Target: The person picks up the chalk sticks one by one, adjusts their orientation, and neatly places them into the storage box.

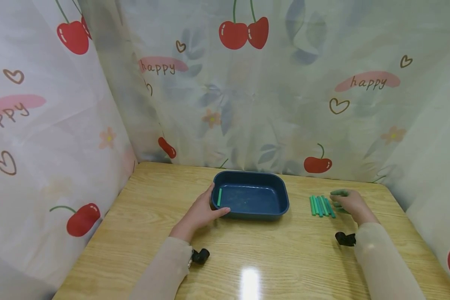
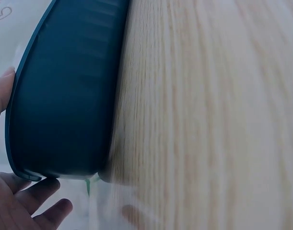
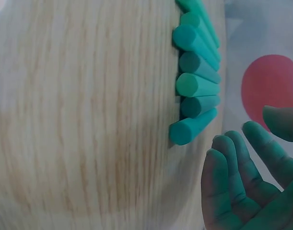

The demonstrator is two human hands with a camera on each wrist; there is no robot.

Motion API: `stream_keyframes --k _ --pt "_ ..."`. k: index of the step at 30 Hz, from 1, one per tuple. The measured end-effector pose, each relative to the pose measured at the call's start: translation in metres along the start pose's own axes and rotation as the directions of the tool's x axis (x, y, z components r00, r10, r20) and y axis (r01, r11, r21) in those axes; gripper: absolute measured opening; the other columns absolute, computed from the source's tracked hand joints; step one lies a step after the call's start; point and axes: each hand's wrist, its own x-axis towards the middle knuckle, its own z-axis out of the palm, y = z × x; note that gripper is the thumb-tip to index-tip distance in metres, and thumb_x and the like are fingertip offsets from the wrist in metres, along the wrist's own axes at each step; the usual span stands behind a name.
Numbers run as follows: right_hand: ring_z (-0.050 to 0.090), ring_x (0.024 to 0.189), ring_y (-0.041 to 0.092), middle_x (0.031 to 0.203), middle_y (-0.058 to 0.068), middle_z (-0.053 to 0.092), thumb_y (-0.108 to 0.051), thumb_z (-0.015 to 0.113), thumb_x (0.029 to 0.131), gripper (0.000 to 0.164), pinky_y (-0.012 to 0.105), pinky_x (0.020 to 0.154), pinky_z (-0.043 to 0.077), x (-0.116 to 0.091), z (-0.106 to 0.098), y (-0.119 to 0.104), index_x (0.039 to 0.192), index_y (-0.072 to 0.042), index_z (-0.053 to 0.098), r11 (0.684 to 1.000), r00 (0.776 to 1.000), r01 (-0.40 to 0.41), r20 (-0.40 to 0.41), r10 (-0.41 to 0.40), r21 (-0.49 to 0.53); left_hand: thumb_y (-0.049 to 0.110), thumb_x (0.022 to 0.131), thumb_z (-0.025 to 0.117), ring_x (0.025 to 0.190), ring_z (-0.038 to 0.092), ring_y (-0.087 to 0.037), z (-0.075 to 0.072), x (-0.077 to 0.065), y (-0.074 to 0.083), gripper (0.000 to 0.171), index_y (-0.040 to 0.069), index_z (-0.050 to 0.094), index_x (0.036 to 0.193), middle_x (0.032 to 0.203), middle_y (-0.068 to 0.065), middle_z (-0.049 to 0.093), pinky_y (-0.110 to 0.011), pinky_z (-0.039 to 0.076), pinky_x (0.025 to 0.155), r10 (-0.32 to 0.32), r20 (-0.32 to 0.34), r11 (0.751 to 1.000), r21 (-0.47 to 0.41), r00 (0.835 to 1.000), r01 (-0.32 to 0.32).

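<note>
My left hand [image 1: 203, 209] holds the left end of a dark blue plastic tub [image 1: 253, 216]. Its thumb lies at the front rim, and its fingers reach around the left side; in the left wrist view they show at the tub's [image 2: 64, 96] end wall. One green stick [image 1: 219, 197] lies inside, along the left wall. Just right of a row of short round green and teal sticks [image 1: 321, 206], like chalk, is my right hand [image 1: 351, 204]. The right wrist view shows its fingers loosely bent and holding nothing, apart from the nearest teal stick [image 3: 187, 131].
The tub and sticks lie on a light wooden table [image 1: 258, 250]. A printed curtain [image 1: 243, 104] stands right behind the table and along both sides. Small black cameras sit on both wrists, the left camera [image 1: 200, 256] and the right camera [image 1: 345, 238].
</note>
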Motion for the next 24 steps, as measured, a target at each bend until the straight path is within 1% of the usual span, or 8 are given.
stream_keyframes --k 5,9,11,15,17,21,24 --pt "0.062 0.105 0.034 0.126 0.033 0.055 -0.019 0.051 0.105 0.05 0.041 0.086 0.056 0.006 -0.001 0.005 0.138 0.018 0.043 1.0 1.0 0.006 0.006 -0.006 -0.015 0.048 0.084 0.079 0.148 0.027 -0.032 0.0 0.0 0.0 0.108 0.014 0.012 0.162 0.163 -0.011 0.026 -0.055 0.028 0.116 0.002 0.002 1.0 -0.008 1.0 -0.002" --pt "0.065 0.097 0.027 0.119 0.03 0.06 -0.014 0.052 0.104 0.048 0.039 0.082 0.057 0.011 -0.001 0.009 0.137 0.019 0.044 1.0 1.0 0.011 0.016 -0.01 -0.024 0.048 0.084 0.079 0.149 0.026 -0.032 0.0 -0.001 0.001 0.108 0.015 0.012 0.162 0.164 -0.01 0.025 -0.054 0.027 0.117 0.0 0.005 1.0 -0.011 1.0 0.0" --pt "0.064 0.099 0.03 0.119 0.031 0.06 -0.014 0.052 0.103 0.048 0.04 0.082 0.056 0.012 0.0 0.009 0.136 0.02 0.044 0.999 1.0 0.005 0.018 -0.004 -0.037 0.048 0.084 0.079 0.148 0.026 -0.032 0.0 -0.001 0.001 0.108 0.014 0.012 0.162 0.163 -0.011 0.025 -0.054 0.027 0.117 0.002 0.006 1.0 -0.012 1.0 -0.002" --pt "0.061 0.106 0.036 0.129 0.037 0.052 -0.015 0.052 0.103 0.049 0.042 0.085 0.055 0.014 0.0 0.009 0.137 0.019 0.044 0.997 0.999 -0.013 0.031 0.016 -0.072 0.048 0.085 0.079 0.148 0.027 -0.033 0.0 -0.001 0.0 0.108 0.012 0.013 0.162 0.163 -0.012 0.026 -0.054 0.028 0.116 0.01 0.005 1.0 -0.016 1.0 -0.01" --pt "0.061 0.105 0.034 0.131 0.038 0.05 -0.016 0.052 0.103 0.05 0.041 0.083 0.055 0.016 0.001 0.01 0.138 0.018 0.043 0.996 0.999 -0.023 0.032 0.026 -0.087 0.047 0.085 0.079 0.148 0.027 -0.033 0.0 -0.001 0.0 0.108 0.012 0.013 0.162 0.163 -0.012 0.026 -0.055 0.028 0.116 0.013 0.006 1.0 -0.019 1.0 -0.013" --pt "0.062 0.098 0.027 0.128 0.035 0.053 -0.015 0.051 0.102 0.048 0.034 0.078 0.054 0.022 0.002 0.014 0.137 0.018 0.045 0.992 1.0 -0.017 0.018 0.019 -0.128 0.048 0.085 0.078 0.148 0.027 -0.032 0.0 -0.001 0.0 0.108 0.015 0.011 0.163 0.164 -0.01 0.024 -0.054 0.028 0.116 0.0 0.009 1.0 -0.013 1.0 0.0" --pt "0.062 0.094 0.025 0.127 0.035 0.054 -0.014 0.052 0.102 0.047 0.032 0.076 0.053 0.025 0.003 0.016 0.136 0.018 0.047 0.986 1.0 -0.006 0.007 0.007 -0.166 0.049 0.085 0.078 0.148 0.027 -0.032 -0.001 -0.001 0.0 0.108 0.016 0.01 0.163 0.164 -0.01 0.023 -0.054 0.028 0.116 -0.004 0.011 1.0 -0.015 1.0 0.004"
